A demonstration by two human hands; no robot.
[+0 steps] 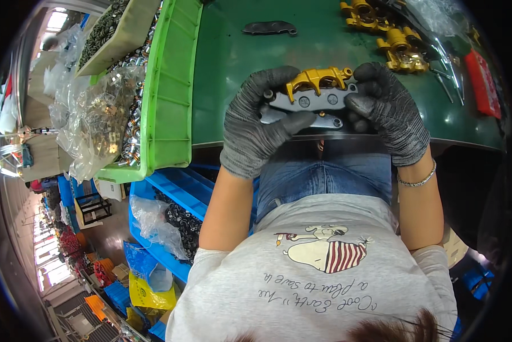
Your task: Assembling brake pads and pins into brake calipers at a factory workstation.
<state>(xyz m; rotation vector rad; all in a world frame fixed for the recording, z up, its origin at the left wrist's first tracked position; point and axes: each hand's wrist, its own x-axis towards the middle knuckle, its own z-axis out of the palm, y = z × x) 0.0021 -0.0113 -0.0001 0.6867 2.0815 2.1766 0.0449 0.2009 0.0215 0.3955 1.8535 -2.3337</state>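
Over the near edge of the worktop [227,51], both gloved hands are holding the work up, gold caliper [316,74] on top, grey upper plate [318,102] under it, lower plate [324,122] nearest the body. Left hand [253,122] is gripping the left end: thumb is lying across the lower plate, fingers are curling round the far side, probably keeping the stack from splitting. Right hand [395,111] is pinching the right end of the upper plate, likely steadying it against twisting. Gold prongs are reaching down over the upper plate; whether anything is fastened, can't tell. Plate faces are pointing toward the wearer, which is seemingly keeping both in sight. Spare pad [270,27] is lying alone at the far side, well apart. More calipers [401,48] are sitting upper right, beside a red box [484,85], presumably within right-hand reach. Green crate [167,85] is standing on the left, holding small metal parts and a clear bag [99,122], apparently keeping loose bits contained.
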